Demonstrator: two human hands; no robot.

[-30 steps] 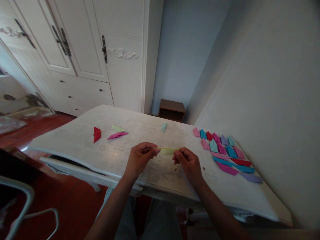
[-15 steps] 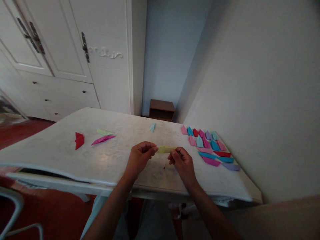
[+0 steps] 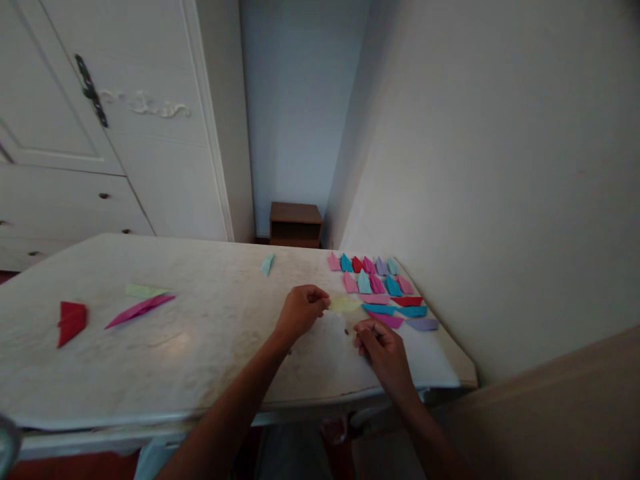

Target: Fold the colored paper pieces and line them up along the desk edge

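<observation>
My left hand (image 3: 305, 311) pinches the left end of a yellow folded paper strip (image 3: 345, 305), held just left of the rows of folded papers. My right hand (image 3: 383, 341) is lower and nearer, apart from the strip. Its fingers are curled and pressed together, and whether anything small is between them is hidden. Beyond it lie a pink folded paper (image 3: 375, 299), a blue one (image 3: 379, 309), a magenta one (image 3: 389, 321) and a lavender one (image 3: 423, 324). Farther back, several pointed paper pieces (image 3: 364, 282) in pink, blue, red and pale teal stand in two rows.
On the table (image 3: 215, 320) at left lie a red folded paper (image 3: 73, 322), a magenta one (image 3: 140, 311) and a pale green one (image 3: 145, 291). A pale teal piece (image 3: 267, 264) lies near the back edge. A wall (image 3: 475, 200) borders the right side.
My right hand has let go of the yellow paper strip and drawn down, away from it. My left hand still holds the strip, now closer to the rows. The view has turned right.
</observation>
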